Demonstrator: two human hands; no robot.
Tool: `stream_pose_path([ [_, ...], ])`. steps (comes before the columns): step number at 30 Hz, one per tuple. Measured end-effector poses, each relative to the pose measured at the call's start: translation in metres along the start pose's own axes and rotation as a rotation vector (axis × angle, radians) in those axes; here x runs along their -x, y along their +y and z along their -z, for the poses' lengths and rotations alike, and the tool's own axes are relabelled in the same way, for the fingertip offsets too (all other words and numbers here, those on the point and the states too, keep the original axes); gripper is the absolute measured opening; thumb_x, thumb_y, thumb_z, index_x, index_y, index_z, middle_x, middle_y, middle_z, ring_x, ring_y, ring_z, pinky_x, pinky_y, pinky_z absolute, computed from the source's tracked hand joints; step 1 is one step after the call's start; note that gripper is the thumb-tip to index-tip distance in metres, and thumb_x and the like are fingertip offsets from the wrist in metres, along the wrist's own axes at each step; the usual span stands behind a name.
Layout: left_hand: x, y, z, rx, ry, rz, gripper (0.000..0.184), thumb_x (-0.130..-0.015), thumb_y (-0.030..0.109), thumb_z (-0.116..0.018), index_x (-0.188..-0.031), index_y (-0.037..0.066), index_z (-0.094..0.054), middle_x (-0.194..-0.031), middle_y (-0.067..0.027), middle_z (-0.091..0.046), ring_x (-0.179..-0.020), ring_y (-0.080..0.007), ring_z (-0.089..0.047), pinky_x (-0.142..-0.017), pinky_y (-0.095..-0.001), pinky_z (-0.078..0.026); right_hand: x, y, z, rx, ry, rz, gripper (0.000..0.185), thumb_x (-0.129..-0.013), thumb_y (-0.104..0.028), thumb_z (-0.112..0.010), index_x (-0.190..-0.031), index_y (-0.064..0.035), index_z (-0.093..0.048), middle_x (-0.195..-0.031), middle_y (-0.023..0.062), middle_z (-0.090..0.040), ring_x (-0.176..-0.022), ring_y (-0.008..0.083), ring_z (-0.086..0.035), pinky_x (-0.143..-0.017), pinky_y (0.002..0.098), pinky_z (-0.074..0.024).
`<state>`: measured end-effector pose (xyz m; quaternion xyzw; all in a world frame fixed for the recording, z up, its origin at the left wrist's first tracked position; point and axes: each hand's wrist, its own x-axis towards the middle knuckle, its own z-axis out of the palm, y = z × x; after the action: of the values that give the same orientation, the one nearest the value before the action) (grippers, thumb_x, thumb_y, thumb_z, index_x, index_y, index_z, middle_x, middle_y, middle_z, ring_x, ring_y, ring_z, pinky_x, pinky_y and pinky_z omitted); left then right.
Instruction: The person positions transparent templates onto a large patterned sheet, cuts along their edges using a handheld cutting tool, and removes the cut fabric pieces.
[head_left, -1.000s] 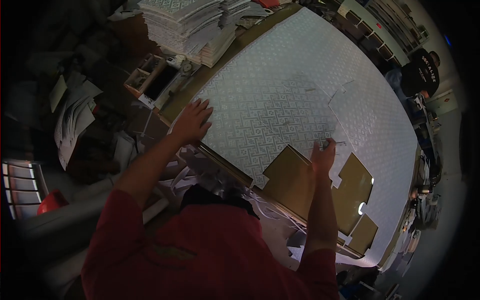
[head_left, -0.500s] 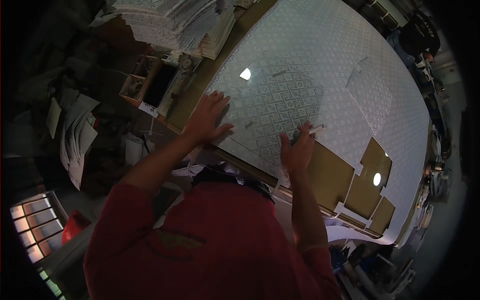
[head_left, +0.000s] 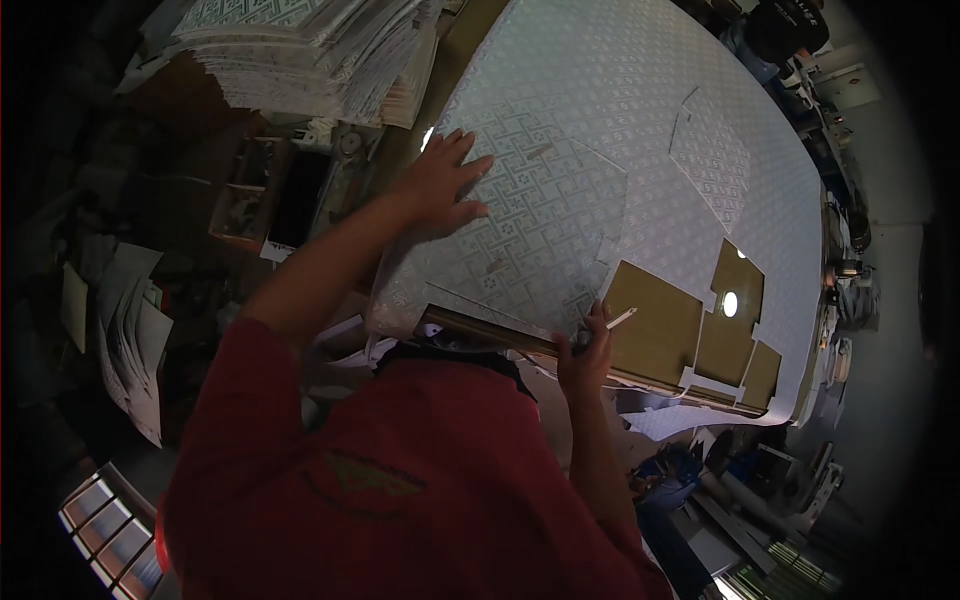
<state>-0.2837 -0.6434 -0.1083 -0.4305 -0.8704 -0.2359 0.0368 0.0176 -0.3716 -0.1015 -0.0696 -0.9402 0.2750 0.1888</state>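
My left hand (head_left: 448,188) lies with its fingers spread on a patterned panel (head_left: 525,190), near that panel's left side. The panel has a bold lattice and flower design and rests on a large pale sheet with a finer repeat (head_left: 610,80). My right hand (head_left: 584,362) is at the panel's near right corner, by the table's front edge. Its fingers are curled around a slim white pen-like tool (head_left: 622,318), whose end points up and right. I cannot make out its exact kind.
Cut-outs in the sheet bare the brown tabletop (head_left: 655,310) at right. A tall stack of patterned sheets (head_left: 310,60) stands at upper left, beside a wooden compartment box (head_left: 245,190). A dark cap (head_left: 790,25) shows at the far right corner. More sheets (head_left: 135,330) hang at left.
My right hand has drawn back from the panel's right side to its near corner, with the pen-like tool still held. The left hand stays spread on the panel. The view has shifted.
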Motion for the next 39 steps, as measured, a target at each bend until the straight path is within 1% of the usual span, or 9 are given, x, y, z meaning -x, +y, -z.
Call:
stream_pose_path([
  [2, -0.003, -0.004, -0.003, -0.012, -0.028, 0.01, 0.078, -0.091, 0.059, -0.07, -0.152, 0.014, -0.053, -0.164, -0.0265, -0.034, -0.155, -0.0457, -0.026, -0.126, -0.056, -0.02, 0.0, 0.007, 0.003, -0.005, -0.005, -0.013, 0.061, -0.079, -0.015, -0.089, -0.125, -0.0053, -0.051, -0.151, 0.0274, -0.053, -0.142, 0.0495, -0.047, -0.112, 0.0532, -0.0448],
  [5, -0.002, -0.011, -0.006, 0.002, -0.004, -0.027, 0.08, -0.088, 0.062, -0.071, -0.15, 0.014, -0.055, -0.161, -0.0282, -0.039, -0.152, -0.0458, -0.031, -0.126, -0.0556, -0.023, -0.006, 0.018, 0.001, -0.035, -0.022, -0.021, 0.062, -0.077, -0.016, -0.09, -0.125, -0.006, -0.051, -0.151, 0.0253, -0.054, -0.142, 0.0494, -0.047, -0.112, 0.0529, -0.0449],
  [8, -0.002, -0.009, 0.001, 0.027, -0.02, -0.025, 0.081, -0.087, 0.064, -0.071, -0.15, 0.014, -0.056, -0.161, -0.0273, -0.039, -0.153, -0.0449, -0.03, -0.126, -0.0555, -0.023, -0.005, 0.019, 0.003, -0.043, -0.012, -0.029, 0.061, -0.078, -0.015, -0.09, -0.124, -0.0061, -0.052, -0.149, 0.0249, -0.056, -0.141, 0.0492, -0.048, -0.112, 0.053, -0.0449],
  [17, -0.004, 0.001, 0.008, -0.015, -0.05, -0.006, 0.083, -0.085, 0.062, -0.074, -0.15, 0.015, -0.056, -0.161, -0.0249, -0.04, -0.153, -0.0444, -0.03, -0.126, -0.0551, -0.022, -0.003, 0.02, 0.006, -0.057, 0.006, -0.018, 0.058, -0.079, -0.021, -0.09, -0.121, -0.0052, -0.054, -0.144, 0.0243, -0.061, -0.138, 0.0495, -0.052, -0.111, 0.0556, -0.0442],
  [19, -0.004, 0.002, 0.007, -0.014, -0.046, -0.002, 0.083, -0.084, 0.062, -0.075, -0.15, 0.015, -0.055, -0.161, -0.0247, -0.04, -0.153, -0.0444, -0.03, -0.126, -0.0551, -0.022, -0.005, 0.024, 0.011, 0.039, -0.041, 0.051, 0.058, -0.081, -0.026, -0.089, -0.122, -0.0052, -0.054, -0.143, 0.0247, -0.061, -0.136, 0.0501, -0.053, -0.111, 0.0567, -0.0435],
  [22, -0.003, 0.002, 0.009, -0.011, -0.045, 0.007, 0.083, -0.084, 0.062, -0.075, -0.15, 0.015, -0.056, -0.161, -0.0243, -0.041, -0.153, -0.0445, -0.03, -0.126, -0.0553, -0.022, -0.007, 0.031, 0.011, 0.021, -0.031, 0.086, 0.057, -0.083, -0.031, -0.087, -0.122, -0.0052, -0.054, -0.143, 0.0257, -0.061, -0.134, 0.051, -0.054, -0.111, 0.0581, -0.0431],
  [25, -0.006, 0.003, 0.008, -0.006, -0.052, 0.016, 0.084, -0.083, 0.064, -0.075, -0.148, 0.014, -0.057, -0.161, -0.0239, -0.041, -0.153, -0.0442, -0.03, -0.127, -0.0557, -0.021, -0.004, 0.033, 0.01, -0.047, -0.017, 0.053, 0.056, -0.085, -0.032, -0.086, -0.122, -0.0051, -0.054, -0.142, 0.0268, -0.061, -0.133, 0.0523, -0.054, -0.11, 0.0587, -0.0428],
  [29, -0.003, 0.0, 0.005, 0.015, -0.042, 0.032, 0.086, -0.082, 0.067, -0.076, -0.148, 0.014, -0.056, -0.163, -0.021, -0.039, -0.154, -0.0431, -0.03, -0.127, -0.057, -0.019, -0.007, 0.034, 0.009, -0.074, 0.005, 0.106, 0.055, -0.086, -0.032, -0.086, -0.122, -0.0049, -0.054, -0.143, 0.0274, -0.061, -0.133, 0.0535, -0.054, -0.11, 0.0593, -0.0425],
  [39, -0.004, -0.001, 0.003, 0.004, -0.068, 0.018, 0.09, -0.083, 0.069, -0.074, -0.15, 0.012, -0.054, -0.164, -0.022, -0.036, -0.155, -0.0417, -0.028, -0.128, -0.0572, -0.017, -0.012, 0.035, 0.018, -0.023, -0.064, 0.144, 0.052, -0.09, -0.039, -0.081, -0.12, -0.0047, -0.055, -0.143, 0.0285, -0.06, -0.131, 0.0546, -0.053, -0.11, 0.0608, -0.0411],
])
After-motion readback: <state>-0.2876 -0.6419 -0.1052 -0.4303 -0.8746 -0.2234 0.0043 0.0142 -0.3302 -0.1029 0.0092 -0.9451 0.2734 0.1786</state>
